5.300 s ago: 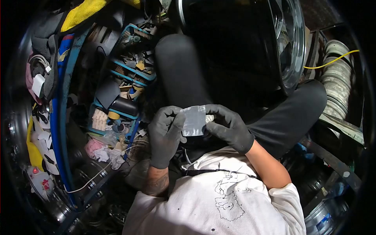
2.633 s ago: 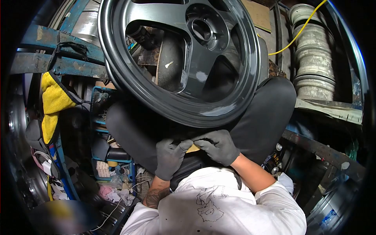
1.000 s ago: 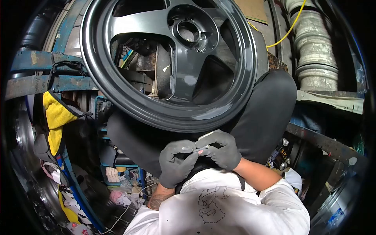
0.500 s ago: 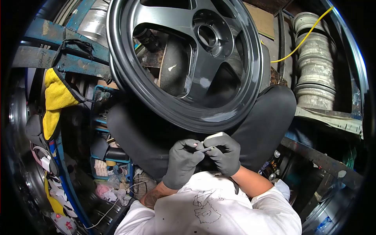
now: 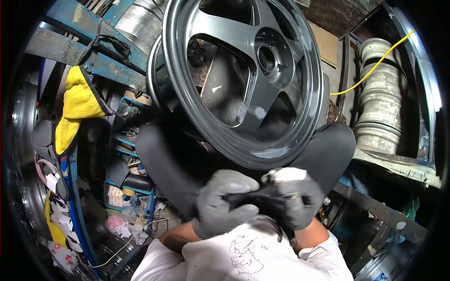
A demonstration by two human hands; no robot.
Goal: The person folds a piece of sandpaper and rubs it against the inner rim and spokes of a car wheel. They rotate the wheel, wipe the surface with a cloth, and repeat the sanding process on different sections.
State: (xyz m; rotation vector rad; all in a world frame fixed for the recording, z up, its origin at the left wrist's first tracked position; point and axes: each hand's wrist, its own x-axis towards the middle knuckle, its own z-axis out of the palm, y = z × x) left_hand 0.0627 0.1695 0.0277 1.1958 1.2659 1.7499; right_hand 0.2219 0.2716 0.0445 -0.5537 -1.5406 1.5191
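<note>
A dark grey alloy wheel (image 5: 290,79) stands upright, leaning on my black-trousered knees. Just below its rim, both gloved hands are close together in front of my chest and motion-blurred. My right hand (image 5: 295,196) pinches a small pale folded sheet (image 5: 287,175) at its fingertips. My left hand (image 5: 220,203) is curled beside it, touching a dark shape between the two hands. The blur hides whether the left hand grips anything.
A yellow cloth (image 5: 79,107) hangs from a blue metal rack (image 5: 79,51) at the left. Below it is a blue crate (image 5: 126,187) with scraps. Stacked pale rims (image 5: 379,107) and a yellow cable (image 5: 375,70) are at the right. Clutter surrounds my legs.
The hands went from holding a flat grey sheet to pinching it folded small. Since half a second ago they shifted right and lower, and the view swung so the wheel sits further right.
</note>
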